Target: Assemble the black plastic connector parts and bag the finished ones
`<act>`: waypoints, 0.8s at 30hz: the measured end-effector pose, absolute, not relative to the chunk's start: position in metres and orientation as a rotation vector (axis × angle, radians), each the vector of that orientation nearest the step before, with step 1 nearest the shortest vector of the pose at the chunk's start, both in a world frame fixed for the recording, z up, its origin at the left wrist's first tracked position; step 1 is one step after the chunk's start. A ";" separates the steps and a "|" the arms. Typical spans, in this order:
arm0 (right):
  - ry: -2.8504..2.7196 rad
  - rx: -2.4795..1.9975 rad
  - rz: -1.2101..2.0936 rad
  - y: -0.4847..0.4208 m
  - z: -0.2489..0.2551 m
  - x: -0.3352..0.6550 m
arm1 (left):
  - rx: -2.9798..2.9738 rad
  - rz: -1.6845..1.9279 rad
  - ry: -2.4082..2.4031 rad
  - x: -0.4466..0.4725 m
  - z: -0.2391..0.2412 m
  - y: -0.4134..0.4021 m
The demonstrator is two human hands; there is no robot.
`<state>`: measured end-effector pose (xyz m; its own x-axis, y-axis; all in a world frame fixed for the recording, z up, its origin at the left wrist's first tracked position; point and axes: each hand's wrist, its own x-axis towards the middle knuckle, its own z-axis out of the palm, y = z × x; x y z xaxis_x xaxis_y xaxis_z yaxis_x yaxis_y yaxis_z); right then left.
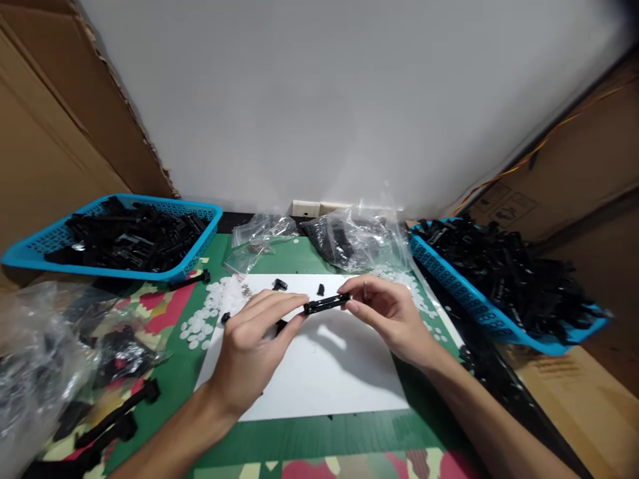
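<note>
A slim black plastic bar [327, 304] is held between my two hands, above a white sheet [344, 386]. My left hand [257, 332] pinches its left end between thumb and fingers. At the other end, the fingertips of my right hand [387, 313] are closed on it. Just behind the bar, a small black piece [320, 289] lies on the sheet. Another small black part [279, 285] rests beyond my left hand, which partly covers further dark pieces.
Blue baskets full of black plastic parts stand at left [174, 274] and right [464, 299]. White discs [200, 326] are scattered beside the sheet. Clear bags [349, 236] lie along the wall. Black handle-like parts [117, 412] and a plastic bag [40, 372] are at the near left.
</note>
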<state>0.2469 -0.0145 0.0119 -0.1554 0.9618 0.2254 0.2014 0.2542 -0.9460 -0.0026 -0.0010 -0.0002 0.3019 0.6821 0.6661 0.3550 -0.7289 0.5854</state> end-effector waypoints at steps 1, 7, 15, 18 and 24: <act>-1.597 -1.154 0.925 -0.015 0.016 0.251 | 2.267 1.390 0.930 -0.003 0.000 -0.001; -1.446 -1.391 0.076 -0.017 0.065 0.322 | 2.286 1.248 1.101 -0.005 -0.016 0.005; -1.053 -1.939 -0.721 -0.053 0.096 0.458 | 2.329 1.018 1.281 -0.011 -0.024 0.012; -1.042 -2.009 -0.649 -0.066 0.093 0.486 | 2.414 0.875 1.330 -0.013 -0.035 0.019; -1.165 -2.154 -0.529 -0.052 0.092 0.522 | 2.503 0.818 1.389 -0.015 -0.054 0.031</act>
<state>0.5217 -0.0520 0.0920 0.5295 0.5959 0.6038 0.8468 -0.4139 -0.3341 -0.0154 0.0308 -0.0535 0.4176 0.8243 0.3824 0.7344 -0.5540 0.3921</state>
